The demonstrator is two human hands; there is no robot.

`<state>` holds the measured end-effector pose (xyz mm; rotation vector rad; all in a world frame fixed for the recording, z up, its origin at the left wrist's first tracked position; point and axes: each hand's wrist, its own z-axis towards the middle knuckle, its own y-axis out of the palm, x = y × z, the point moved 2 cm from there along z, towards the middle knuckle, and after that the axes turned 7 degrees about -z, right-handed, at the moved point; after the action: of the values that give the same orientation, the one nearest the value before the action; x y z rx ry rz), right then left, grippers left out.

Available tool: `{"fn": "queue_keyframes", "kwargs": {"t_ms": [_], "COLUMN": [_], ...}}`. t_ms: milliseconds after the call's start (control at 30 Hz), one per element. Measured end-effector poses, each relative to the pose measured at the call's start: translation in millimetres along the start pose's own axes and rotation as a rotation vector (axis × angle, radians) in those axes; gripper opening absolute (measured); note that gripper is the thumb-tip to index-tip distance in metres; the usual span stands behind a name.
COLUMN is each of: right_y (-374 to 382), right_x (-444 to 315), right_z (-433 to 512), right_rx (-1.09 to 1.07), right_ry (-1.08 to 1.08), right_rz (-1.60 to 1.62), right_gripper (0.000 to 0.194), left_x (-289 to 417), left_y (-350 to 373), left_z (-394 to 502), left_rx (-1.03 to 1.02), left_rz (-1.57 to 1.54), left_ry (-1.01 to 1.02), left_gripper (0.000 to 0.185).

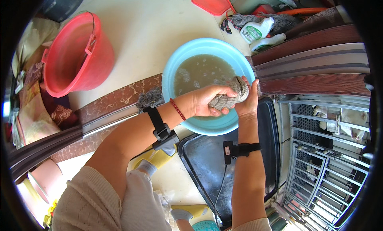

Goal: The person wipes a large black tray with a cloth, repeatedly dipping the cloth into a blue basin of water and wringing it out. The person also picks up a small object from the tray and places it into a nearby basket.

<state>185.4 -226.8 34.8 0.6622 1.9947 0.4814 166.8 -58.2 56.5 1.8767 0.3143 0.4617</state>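
Observation:
A wadded grey-brown wet cloth (227,97) with a ribbed weave is held above the near right part of a light blue plastic basin (209,45). My left hand (209,101) grips it from the left, fingers curled around it. My right hand (249,97) cups its right side, with thumb and some fingers sticking up past the cloth. Murky brown water (199,71) with patches of suds fills the lower part of the basin. The cloth partly hides my right palm.
A red bucket (104,60) stands at left. Beneath the basin's near side lies a black tray (206,162). White bottles (255,30) lie by the dark wooden door frame (311,84). A metal cage (326,135) with animals stands at right. A grey fibrous bundle (149,98) touches the basin's left.

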Motion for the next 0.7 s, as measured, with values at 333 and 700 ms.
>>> {"fn": "queue_keyframes", "kwargs": {"t_ms": [333,700], "right_y": [41.7,65.0], "right_x": [-26.3,-22.5], "right_z": [-33.1,-1.7], "right_rx": [-0.077,0.093], "right_ry": [-0.268,-0.063], "right_rz": [-0.247,-0.78], "right_gripper": [0.012,0.015], "left_x": [-3.6,-5.3], "left_y": [22.3,18.2], "left_z": [-13.9,-11.9], "left_rx": [-0.037,0.353], "left_rz": [-0.244,0.504], "left_ry": [0.059,0.174], "left_gripper": [0.035,0.025]}}
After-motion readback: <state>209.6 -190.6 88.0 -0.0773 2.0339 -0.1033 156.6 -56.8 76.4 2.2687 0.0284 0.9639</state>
